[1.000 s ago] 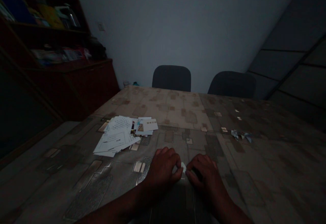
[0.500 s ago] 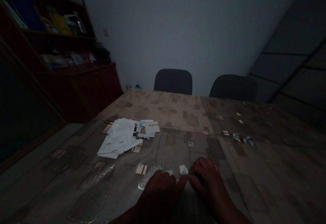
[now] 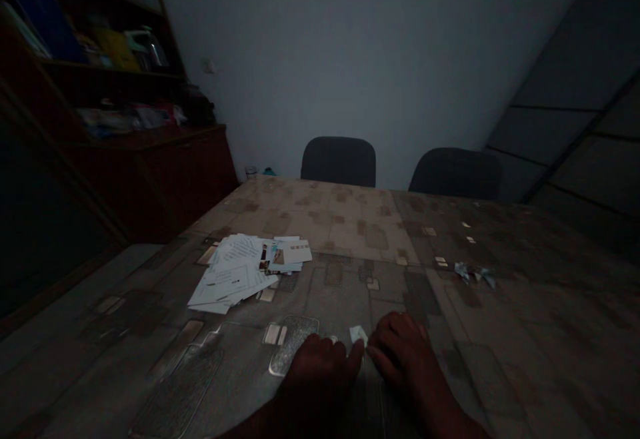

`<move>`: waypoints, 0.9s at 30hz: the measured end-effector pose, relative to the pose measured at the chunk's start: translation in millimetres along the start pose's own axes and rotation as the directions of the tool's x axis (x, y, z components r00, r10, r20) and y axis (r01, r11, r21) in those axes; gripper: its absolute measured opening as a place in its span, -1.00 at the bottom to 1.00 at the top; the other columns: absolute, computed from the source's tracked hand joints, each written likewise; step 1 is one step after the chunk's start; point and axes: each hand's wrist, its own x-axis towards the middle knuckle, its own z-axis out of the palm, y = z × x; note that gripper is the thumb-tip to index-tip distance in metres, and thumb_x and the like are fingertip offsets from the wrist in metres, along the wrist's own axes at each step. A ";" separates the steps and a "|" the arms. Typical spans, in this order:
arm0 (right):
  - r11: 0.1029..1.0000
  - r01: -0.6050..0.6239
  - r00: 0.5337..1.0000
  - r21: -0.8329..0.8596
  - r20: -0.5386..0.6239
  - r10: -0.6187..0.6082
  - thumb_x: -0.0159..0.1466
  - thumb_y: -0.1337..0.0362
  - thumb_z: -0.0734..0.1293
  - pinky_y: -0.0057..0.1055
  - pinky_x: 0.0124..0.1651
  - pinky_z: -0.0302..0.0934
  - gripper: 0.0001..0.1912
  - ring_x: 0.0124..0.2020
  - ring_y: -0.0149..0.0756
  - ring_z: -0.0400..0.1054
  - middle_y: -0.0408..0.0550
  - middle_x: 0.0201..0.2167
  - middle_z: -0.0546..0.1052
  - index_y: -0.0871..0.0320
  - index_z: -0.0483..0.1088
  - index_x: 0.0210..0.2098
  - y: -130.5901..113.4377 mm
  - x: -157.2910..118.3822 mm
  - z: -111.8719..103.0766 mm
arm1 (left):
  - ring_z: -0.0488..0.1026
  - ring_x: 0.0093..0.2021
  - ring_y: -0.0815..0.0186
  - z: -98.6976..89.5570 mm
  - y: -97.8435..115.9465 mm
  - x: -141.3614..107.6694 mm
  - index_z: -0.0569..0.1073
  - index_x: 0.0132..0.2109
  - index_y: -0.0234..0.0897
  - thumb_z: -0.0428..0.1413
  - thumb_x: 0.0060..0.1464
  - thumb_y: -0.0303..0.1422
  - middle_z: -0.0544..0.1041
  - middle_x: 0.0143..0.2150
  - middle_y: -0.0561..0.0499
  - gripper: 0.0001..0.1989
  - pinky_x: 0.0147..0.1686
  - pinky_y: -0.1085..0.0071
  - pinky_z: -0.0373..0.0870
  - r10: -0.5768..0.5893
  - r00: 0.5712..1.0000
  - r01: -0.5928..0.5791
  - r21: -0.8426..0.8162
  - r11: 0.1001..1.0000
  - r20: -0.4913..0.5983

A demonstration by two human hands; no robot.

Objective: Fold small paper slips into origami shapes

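A small white piece of folded paper (image 3: 357, 334) lies on the patterned tablecloth in front of me. My left hand (image 3: 320, 369) is mostly curled, with one finger stretched forward onto the paper's near edge. From the other side, my right hand (image 3: 406, 352) has its fingers bent together at the paper's right corner. The dim light and my fingers hide part of the paper and exactly how it is gripped.
Printed sheets and cards (image 3: 235, 272) lie in a loose pile at left. Crumpled or folded paper pieces (image 3: 474, 274) rest at right. Two dark chairs (image 3: 338, 160) stand behind the table (image 3: 345, 212). A red cabinet (image 3: 185, 166) with loaded shelves is at far left.
My left finger has moved up onto the paper, and my right fingers have shifted slightly left around its corner. The paper has barely moved; the whole view has drifted a little.
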 end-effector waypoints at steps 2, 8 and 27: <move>0.997 0.072 0.997 -0.014 -0.011 -0.072 0.23 0.46 0.38 -0.22 -0.17 0.13 -0.86 -0.26 -0.18 0.31 -0.10 -0.32 0.46 0.09 0.44 -0.28 3.3 -3.8 -0.6 | 0.48 -0.37 0.19 0.6 0.5 0.9 0.31 0.14 -0.34 0.11 0.11 -0.53 0.52 -0.35 -0.07 -0.57 -0.33 0.24 0.38 0.004 0.999 -0.003 0.024 1.000 -0.045; 0.979 0.202 0.979 -0.033 -0.025 -0.203 0.28 0.45 0.29 -0.27 -0.20 0.19 -0.78 -0.25 -0.20 0.32 -0.05 -0.27 0.46 0.07 0.43 -0.13 6.0 -11.1 -7.0 | 0.49 -0.36 0.18 5.8 -0.6 -1.6 0.29 0.15 -0.33 0.12 0.08 -0.54 0.53 -0.33 -0.07 -0.53 -0.30 0.21 0.42 0.011 0.998 -0.011 -0.006 1.000 -0.062; 0.956 0.280 0.955 -0.089 -0.075 -0.287 0.27 0.44 0.27 -0.23 -0.20 0.21 -0.77 -0.24 -0.19 0.32 0.02 -0.23 0.44 0.09 0.43 -0.12 10.5 -13.0 -5.4 | 0.51 -0.32 0.16 -8.1 -8.0 -1.6 0.24 0.22 -0.35 0.11 0.08 -0.58 0.54 -0.27 -0.10 -0.46 -0.27 0.18 0.47 -0.020 0.999 0.021 -0.031 0.999 0.048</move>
